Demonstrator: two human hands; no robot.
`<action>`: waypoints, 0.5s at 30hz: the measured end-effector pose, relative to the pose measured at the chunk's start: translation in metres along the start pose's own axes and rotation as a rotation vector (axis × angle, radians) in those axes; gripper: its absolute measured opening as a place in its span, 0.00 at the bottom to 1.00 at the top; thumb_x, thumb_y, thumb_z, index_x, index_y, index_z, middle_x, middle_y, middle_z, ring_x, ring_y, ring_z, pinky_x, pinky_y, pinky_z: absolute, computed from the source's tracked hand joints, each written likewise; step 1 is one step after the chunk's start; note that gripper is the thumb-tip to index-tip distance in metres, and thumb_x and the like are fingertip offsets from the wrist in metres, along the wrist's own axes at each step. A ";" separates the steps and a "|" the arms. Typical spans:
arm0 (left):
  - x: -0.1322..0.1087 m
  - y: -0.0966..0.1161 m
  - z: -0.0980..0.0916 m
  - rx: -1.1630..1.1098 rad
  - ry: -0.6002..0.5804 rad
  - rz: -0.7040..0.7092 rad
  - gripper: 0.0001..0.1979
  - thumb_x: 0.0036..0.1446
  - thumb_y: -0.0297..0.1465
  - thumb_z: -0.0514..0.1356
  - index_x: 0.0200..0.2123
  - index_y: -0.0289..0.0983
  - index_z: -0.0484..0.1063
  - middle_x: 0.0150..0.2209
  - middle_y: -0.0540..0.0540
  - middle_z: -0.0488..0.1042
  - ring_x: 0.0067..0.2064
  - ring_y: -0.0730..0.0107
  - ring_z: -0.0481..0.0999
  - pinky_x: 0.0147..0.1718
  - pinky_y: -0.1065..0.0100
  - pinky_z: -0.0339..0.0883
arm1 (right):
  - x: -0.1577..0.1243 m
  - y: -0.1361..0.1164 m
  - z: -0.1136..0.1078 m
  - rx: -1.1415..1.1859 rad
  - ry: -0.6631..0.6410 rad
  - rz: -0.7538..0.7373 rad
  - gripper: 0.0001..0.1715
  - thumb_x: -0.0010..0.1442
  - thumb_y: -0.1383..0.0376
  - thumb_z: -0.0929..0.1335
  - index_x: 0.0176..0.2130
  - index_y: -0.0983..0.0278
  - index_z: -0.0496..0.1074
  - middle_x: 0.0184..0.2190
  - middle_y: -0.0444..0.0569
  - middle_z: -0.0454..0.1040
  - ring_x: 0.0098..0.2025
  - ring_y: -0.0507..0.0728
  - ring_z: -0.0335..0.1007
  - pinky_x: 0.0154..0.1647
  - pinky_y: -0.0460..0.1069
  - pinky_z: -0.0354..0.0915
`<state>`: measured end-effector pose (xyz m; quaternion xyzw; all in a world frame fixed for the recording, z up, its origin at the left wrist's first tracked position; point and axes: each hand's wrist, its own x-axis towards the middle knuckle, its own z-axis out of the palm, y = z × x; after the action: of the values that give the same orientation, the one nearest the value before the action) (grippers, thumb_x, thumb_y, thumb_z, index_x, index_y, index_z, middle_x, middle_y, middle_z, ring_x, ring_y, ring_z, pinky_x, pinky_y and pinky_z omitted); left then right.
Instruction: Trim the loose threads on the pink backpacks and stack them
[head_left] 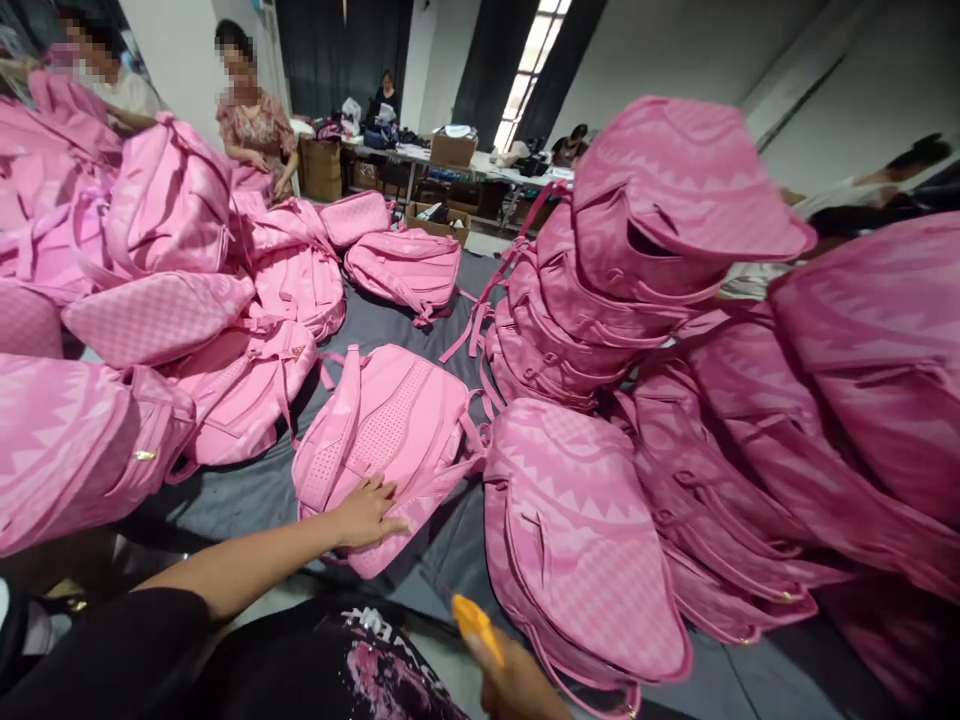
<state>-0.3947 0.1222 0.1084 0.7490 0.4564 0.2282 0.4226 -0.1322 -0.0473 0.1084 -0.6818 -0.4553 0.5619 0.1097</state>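
A pink backpack (405, 400) lies with its straps and dotted mesh back panel facing up, on the grey table cover directly before me. My left hand (367, 513) rests flat on its lower part, fingers spread. Low in the picture, my right hand (517, 680) is closed around a small orange tool (478, 628); motion blur hides its exact kind. Just to the right of that hand, another pink backpack (577, 530) with a zigzag and check pattern lies front side up. The two backpacks meet near the straps.
Stacked pink backpacks (630, 260) rise at the right, with more leaning beside them (862, 370). Heaped backpacks (172, 200) cover the left side. Grey cloth (442, 530) shows between. Across the table a person (255, 125) handles a backpack; other people work farther back.
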 end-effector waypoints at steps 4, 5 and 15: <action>-0.009 -0.032 -0.033 0.287 0.266 -0.083 0.31 0.58 0.43 0.61 0.63 0.42 0.65 0.69 0.39 0.54 0.72 0.47 0.45 0.68 0.44 0.33 | -0.017 -0.041 -0.056 0.074 0.016 0.006 0.48 0.61 0.36 0.55 0.67 0.63 0.57 0.22 0.47 0.73 0.24 0.60 0.72 0.27 0.52 0.68; -0.005 -0.040 -0.038 0.332 0.357 -0.186 0.35 0.57 0.42 0.62 0.66 0.39 0.61 0.71 0.37 0.49 0.72 0.45 0.41 0.68 0.42 0.33 | -0.012 -0.058 -0.059 0.080 0.004 -0.063 0.47 0.62 0.37 0.56 0.66 0.63 0.57 0.24 0.48 0.74 0.26 0.60 0.72 0.30 0.52 0.68; -0.008 -0.091 -0.043 -0.341 0.455 -0.352 0.23 0.61 0.37 0.58 0.58 0.35 0.70 0.57 0.34 0.73 0.58 0.49 0.72 0.59 0.51 0.64 | 0.143 -0.236 -0.044 -0.715 0.363 -0.141 0.36 0.69 0.45 0.51 0.55 0.67 0.67 0.43 0.62 0.77 0.48 0.64 0.74 0.46 0.53 0.66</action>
<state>-0.4743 0.1536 0.0553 0.5071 0.6168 0.3861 0.4619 -0.2178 0.2076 0.1842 -0.7320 -0.6410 0.2300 -0.0173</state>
